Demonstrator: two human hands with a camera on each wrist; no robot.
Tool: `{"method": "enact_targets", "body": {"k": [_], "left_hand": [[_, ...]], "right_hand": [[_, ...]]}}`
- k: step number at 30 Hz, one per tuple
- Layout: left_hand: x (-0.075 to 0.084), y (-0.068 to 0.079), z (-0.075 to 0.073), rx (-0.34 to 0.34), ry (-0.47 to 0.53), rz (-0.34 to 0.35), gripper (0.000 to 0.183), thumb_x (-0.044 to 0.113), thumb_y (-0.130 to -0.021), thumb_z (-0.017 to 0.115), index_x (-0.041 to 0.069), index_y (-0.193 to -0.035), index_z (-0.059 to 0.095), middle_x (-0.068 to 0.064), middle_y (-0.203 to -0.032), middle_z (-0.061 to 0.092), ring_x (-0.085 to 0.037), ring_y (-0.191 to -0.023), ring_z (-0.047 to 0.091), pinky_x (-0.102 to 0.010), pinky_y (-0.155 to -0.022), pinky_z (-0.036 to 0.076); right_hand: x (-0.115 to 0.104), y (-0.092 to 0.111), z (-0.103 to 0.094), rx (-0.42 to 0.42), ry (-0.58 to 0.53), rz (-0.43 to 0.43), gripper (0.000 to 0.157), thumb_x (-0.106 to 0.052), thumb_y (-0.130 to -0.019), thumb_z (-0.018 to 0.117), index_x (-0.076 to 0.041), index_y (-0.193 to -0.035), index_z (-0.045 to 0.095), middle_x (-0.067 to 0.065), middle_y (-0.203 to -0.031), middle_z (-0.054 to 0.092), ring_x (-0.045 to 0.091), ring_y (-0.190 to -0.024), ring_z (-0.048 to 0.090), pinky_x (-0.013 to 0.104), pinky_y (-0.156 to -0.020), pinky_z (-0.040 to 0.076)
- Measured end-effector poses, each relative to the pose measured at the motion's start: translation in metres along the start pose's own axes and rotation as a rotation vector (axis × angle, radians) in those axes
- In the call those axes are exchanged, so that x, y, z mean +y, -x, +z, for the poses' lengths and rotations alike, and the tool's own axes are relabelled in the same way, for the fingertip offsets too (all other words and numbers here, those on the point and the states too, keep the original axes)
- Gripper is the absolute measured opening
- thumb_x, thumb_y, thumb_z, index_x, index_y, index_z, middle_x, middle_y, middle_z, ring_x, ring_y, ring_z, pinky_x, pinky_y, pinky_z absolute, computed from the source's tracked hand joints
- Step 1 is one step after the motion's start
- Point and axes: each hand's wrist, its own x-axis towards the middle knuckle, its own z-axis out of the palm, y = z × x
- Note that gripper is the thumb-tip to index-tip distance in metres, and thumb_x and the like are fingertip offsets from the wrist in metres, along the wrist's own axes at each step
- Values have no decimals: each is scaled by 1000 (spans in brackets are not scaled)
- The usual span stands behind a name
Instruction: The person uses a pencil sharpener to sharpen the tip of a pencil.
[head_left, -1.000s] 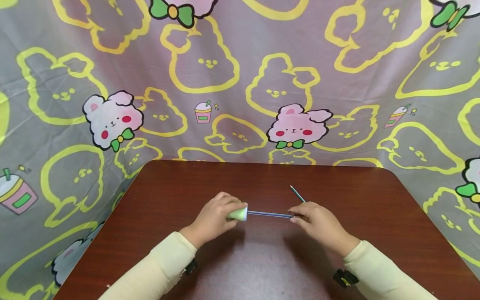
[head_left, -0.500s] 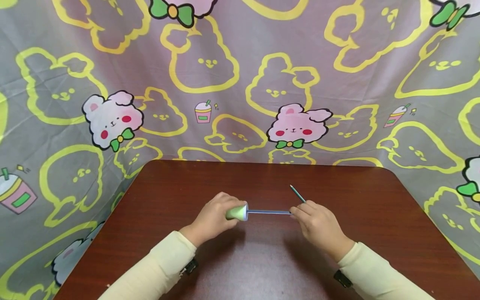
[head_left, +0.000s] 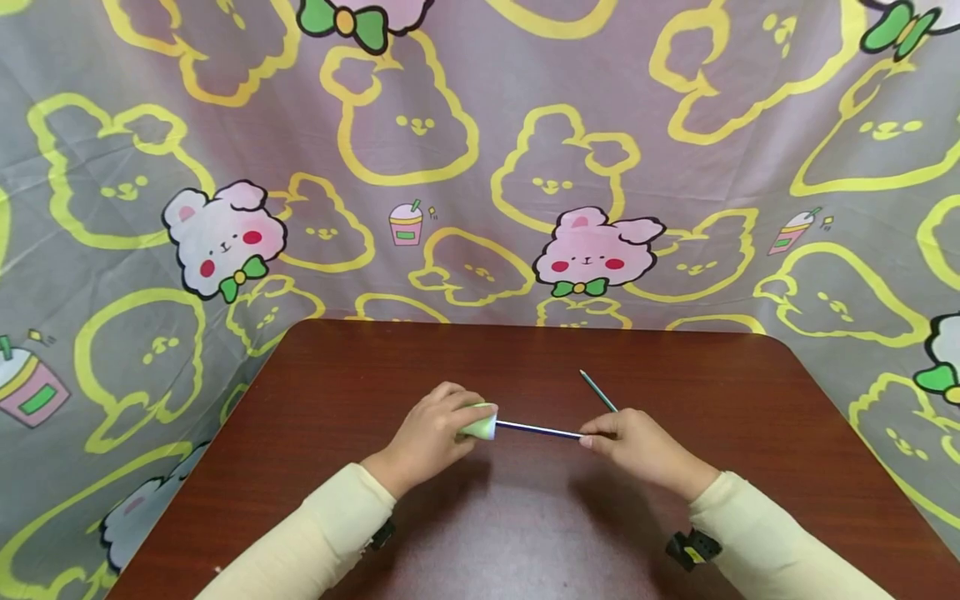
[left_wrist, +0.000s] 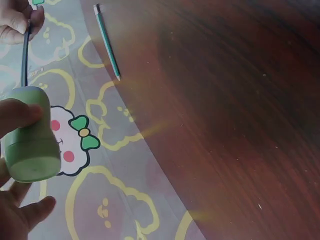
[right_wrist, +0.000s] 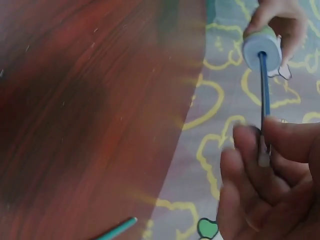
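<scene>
In the head view my left hand point(head_left: 427, 433) grips a light green pencil sharpener point(head_left: 480, 422) held sideways above the table. Its pale end has a round hole, plain in the right wrist view, where a blue striped pencil point(right_wrist: 265, 90) goes in. My right hand point(head_left: 641, 450) pinches that pencil near its eraser end between thumb and forefinger. The pencil's point is hidden inside the sharpener point(left_wrist: 32, 145). Just beyond the right hand, a green pencil point(head_left: 597, 390) lies on the table, tip away from me; the hand hides its near end in the head view.
The dark reddish wooden table point(head_left: 420, 358) has rounded far corners. Behind it and along both sides hangs a grey curtain point(head_left: 480, 200) with yellow outlines and rabbit prints. A small dark camera point(head_left: 692, 550) sits at the right wrist.
My right hand has turned over the pencil's end and back, its fingers shifting their grip. The pencil's visible stripes have changed. The left hand and sharpener stay nearly still.
</scene>
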Motion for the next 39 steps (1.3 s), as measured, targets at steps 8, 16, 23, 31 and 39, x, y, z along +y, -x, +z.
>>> {"method": "enact_targets", "body": {"k": [8,16,23,31,39], "left_hand": [[-1,1,-2,-80,151,-196,43,6,-69,80,12,-112,72,-1,-103,70,-20,-97,58,-34,-83,51],[1,0,-4,-114,286,-304,43,6,-70,81,10,-112,72,-1,-102,71,-20,-95,58,-33,-81,51],[4,1,-4,-111,293,-301,43,5,-71,81,9,-112,72,-1,-103,71,-19,-95,58,-32,-80,51],[1,1,-1,18,41,-10,47,4,-64,84,12,-109,74,-6,-105,70,-22,-96,58,-33,-80,52],[1,1,-1,-32,84,-121,45,6,-68,82,12,-111,73,-2,-106,70,-20,-97,58,-34,-82,51]], "right_hand": [[6,-2,11,500,516,-502,26,-10,-69,82,-10,-93,73,-4,-85,66,13,-75,59,33,-62,49],[9,-5,20,677,561,-696,41,-27,-104,42,-4,-88,71,2,-81,63,19,-71,58,34,-58,48],[7,-5,23,726,567,-749,34,-18,-103,45,-1,-86,69,3,-77,65,18,-66,56,31,-55,49],[-7,2,6,120,122,-129,8,-12,-88,68,-7,-88,75,-5,-77,69,4,-66,55,25,-59,47],[-7,0,6,249,337,-202,17,-18,-82,75,-13,-97,74,-7,-88,68,8,-77,60,31,-64,50]]}}
